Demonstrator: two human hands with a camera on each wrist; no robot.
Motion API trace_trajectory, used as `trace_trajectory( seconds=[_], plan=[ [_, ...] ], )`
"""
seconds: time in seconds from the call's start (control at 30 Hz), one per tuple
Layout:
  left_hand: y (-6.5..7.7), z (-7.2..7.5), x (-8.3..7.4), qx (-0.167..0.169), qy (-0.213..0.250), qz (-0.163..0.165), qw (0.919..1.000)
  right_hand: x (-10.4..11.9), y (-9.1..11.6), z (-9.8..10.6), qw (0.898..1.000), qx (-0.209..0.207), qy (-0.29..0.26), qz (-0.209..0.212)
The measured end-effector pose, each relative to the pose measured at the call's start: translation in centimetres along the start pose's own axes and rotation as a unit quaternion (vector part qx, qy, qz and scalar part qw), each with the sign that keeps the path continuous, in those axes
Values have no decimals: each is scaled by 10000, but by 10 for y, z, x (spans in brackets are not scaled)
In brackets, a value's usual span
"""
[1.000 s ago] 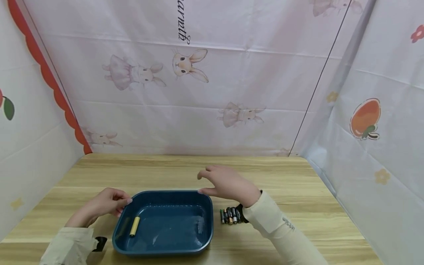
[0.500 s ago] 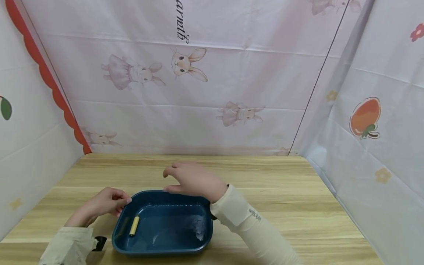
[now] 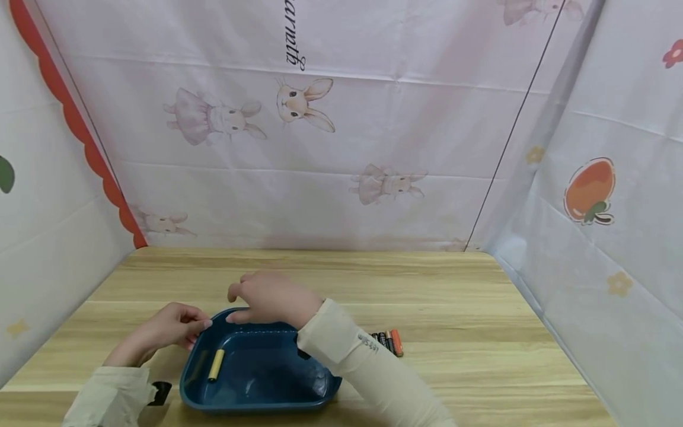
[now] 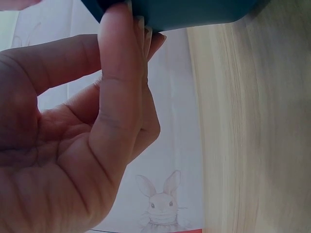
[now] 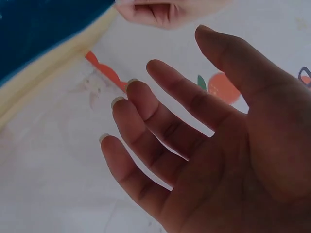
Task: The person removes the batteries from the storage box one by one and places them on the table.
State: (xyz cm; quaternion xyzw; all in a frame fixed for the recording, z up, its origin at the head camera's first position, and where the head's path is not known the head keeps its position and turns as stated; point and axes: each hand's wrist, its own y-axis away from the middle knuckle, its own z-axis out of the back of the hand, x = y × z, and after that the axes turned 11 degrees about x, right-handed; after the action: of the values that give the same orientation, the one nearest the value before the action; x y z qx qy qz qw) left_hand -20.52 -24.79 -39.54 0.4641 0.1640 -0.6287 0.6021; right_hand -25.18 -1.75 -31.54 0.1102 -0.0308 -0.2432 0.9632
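My left hand (image 3: 173, 326) pinches the back left rim of a dark blue rectangular tray (image 3: 267, 382). In the left wrist view the thumb and fingertips meet at the edge of the tray (image 4: 194, 12). A yellow battery (image 3: 216, 365) with a dark end lies inside the tray, near its left wall. Over the tray's back rim hovers my right hand (image 3: 274, 299), fingers loosely bent. The right wrist view shows the palm of this right hand (image 5: 194, 141) with nothing in it. Several batteries (image 3: 393, 343) lie in a row right of the tray, partly hidden by the right sleeve.
A light wooden table (image 3: 453, 296) carries everything. Fabric walls printed with rabbits and fruit stand behind it and at both sides. The right sleeve (image 3: 368, 362) crosses over the tray's right end.
My right hand has moved left from the tray's back right corner, along the back rim toward the left hand. The left hand, tray and yellow battery have stayed in place.
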Motion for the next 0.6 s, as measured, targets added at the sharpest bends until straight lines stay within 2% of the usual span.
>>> trace_trajectory(
  seconds=[0.2, 0.4, 0.6],
  plan=[
    [-1, 1, 1, 31, -47, -54, 10000, 12, -17, -8, 9992, 386, -96, -45],
    [1, 0, 2, 121, -61, -235, 9996, 20, -33, -22, 9957, 877, 17, -297],
    [3, 0, 3, 257, -16, -363, 9990, 25, -45, -40, 9928, 1081, 131, -497]
  ],
)
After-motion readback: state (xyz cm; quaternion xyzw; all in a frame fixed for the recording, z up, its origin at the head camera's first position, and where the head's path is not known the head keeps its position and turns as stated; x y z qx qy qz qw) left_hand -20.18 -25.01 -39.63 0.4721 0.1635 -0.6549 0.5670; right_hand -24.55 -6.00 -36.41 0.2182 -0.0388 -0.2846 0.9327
